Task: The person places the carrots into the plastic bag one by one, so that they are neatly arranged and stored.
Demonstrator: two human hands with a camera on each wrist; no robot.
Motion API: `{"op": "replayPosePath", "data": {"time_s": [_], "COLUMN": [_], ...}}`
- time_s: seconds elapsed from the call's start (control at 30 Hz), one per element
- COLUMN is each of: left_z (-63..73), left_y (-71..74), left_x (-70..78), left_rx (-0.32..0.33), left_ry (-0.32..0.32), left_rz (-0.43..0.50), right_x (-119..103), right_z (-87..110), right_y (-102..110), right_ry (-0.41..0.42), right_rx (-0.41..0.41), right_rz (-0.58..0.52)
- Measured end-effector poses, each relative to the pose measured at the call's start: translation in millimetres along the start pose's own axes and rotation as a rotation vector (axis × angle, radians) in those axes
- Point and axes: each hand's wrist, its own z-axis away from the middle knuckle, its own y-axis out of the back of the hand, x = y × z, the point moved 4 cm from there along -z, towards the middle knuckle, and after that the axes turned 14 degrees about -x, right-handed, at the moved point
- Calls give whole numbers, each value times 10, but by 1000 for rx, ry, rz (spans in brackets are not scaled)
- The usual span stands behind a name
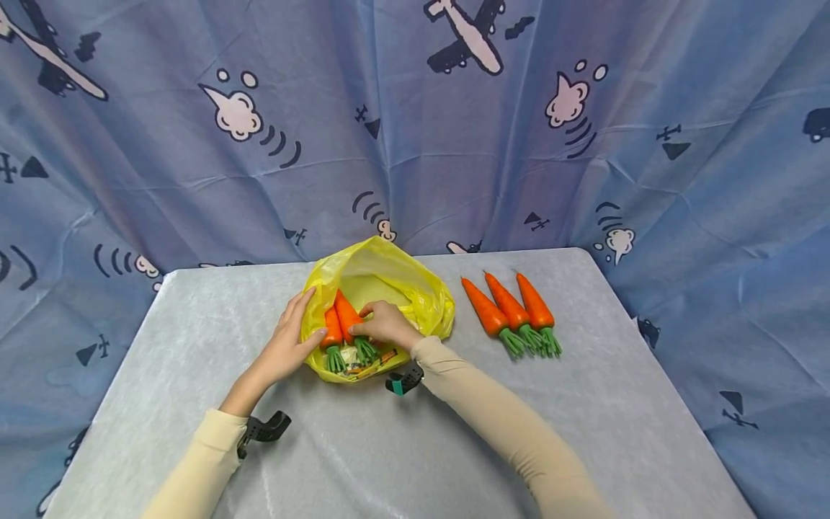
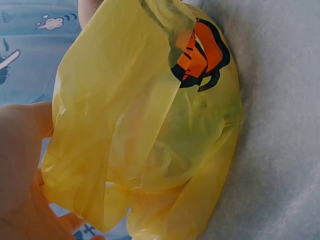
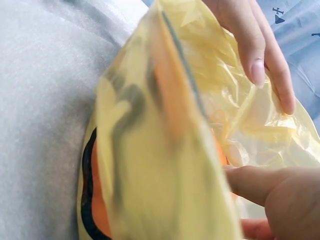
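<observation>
A yellow plastic bag (image 1: 431, 306) with an orange and black print lies with its mouth open on the table. Two toy-like carrots (image 1: 332, 328) with green stem ends are inside its left part. My left hand (image 1: 285, 346) holds the bag's left rim, its thumb reaching over the edge near the carrots. Inside the mouth, my right hand (image 1: 387, 324) pinches the right one of these carrots (image 1: 347, 311). In the right wrist view the bag's wall (image 3: 165, 165) hides most of that carrot. The left wrist view shows the bag's outside (image 2: 125, 115) beside my left fingers.
Three more carrots (image 1: 512, 310) lie side by side on the table to the right of the bag, stems toward me. The grey-white table (image 1: 350, 461) ends at a blue curtain (image 1: 402, 130) printed with planes. A black strap device sits on each wrist.
</observation>
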Motion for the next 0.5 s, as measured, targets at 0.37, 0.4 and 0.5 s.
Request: {"op": "replayPosePath", "data": {"time_s": [0.37, 0.4, 0.5], "left_z": [4, 5, 7], "left_y": [-1, 0, 2], "left_x": [3, 6, 16], "left_rx": [15, 16, 20], "left_ry": [-11, -12, -13], "left_rz": [-2, -2, -3], "right_x": [-80, -88, -113], "right_z": [111, 125, 173], "right_y": [146, 168, 242], "right_ry": [-3, -1, 7], "right_rx": [5, 5, 6], "right_rz": [-45, -48, -48]}}
